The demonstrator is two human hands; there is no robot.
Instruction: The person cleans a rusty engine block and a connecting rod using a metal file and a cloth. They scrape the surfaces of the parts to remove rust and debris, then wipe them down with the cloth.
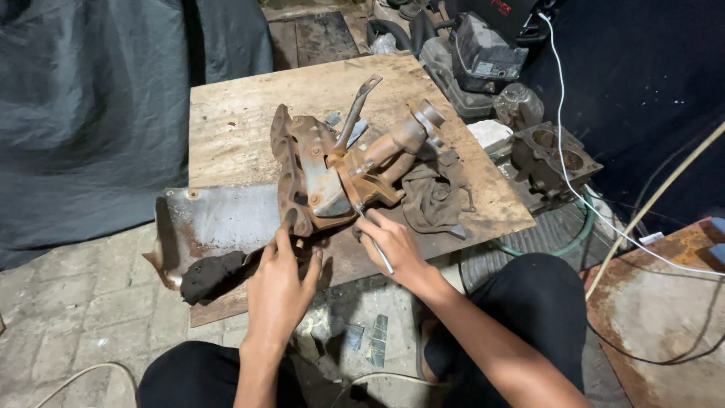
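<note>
Setting: A person is sitting low on a brick-paved floor, knees in dark trousers spreading to either side, and is looking down at a worn wooden board that is serving as a work surface.

Main part: A rusty cast-metal exhaust manifold is lying on the board near its front edge, its flat flange with round holes facing left and its pipe end pointing up and to the right.

Left hand: The left hand is reaching forward with fingers spread, the index fingertip touching the lower edge of the manifold's flange; it is bracing the part rather than closing around anything.

Right hand: The right hand is pinching a thin metal tool between thumb and fingers, pen-fashion, with the tip pressing against the manifold's lower middle and the other end sticking out below the hand.

Under the part: A dented sheet of grey metal is lying across the board's front left corner, partly beneath the manifold.

Near the left hand: A dark, dirty rag is sitting on the metal sheet, just left of the left wrist.

Right of the part: A grey-brown cloth is lying crumpled on the board, touching the manifold's right side.

Beyond the board: A grimy throttle body with two round bores is resting on the floor to the right, with a white cable running over it.

Backdrop: A grey tarpaulin is hanging along the left.
</note>
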